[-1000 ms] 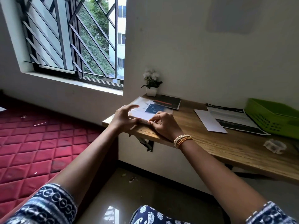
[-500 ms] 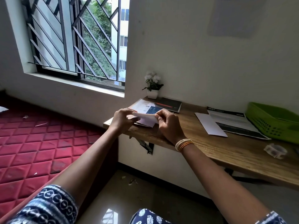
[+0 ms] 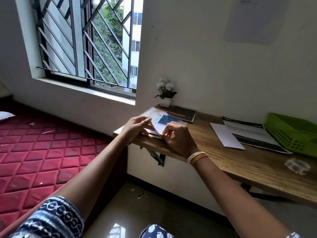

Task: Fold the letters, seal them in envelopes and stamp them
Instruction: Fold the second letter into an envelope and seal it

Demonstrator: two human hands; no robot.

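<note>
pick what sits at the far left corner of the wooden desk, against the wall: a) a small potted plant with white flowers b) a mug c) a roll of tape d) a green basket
a: the small potted plant stands at that corner of the wooden desk; the green basket and the roll of tape are over at the right end.

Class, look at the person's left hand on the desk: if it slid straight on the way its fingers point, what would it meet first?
The left hand points rightward across the white paper it holds, so it would probably meet the right hand, pinching the same paper's other side. Depth is hard to judge from one view.
</note>
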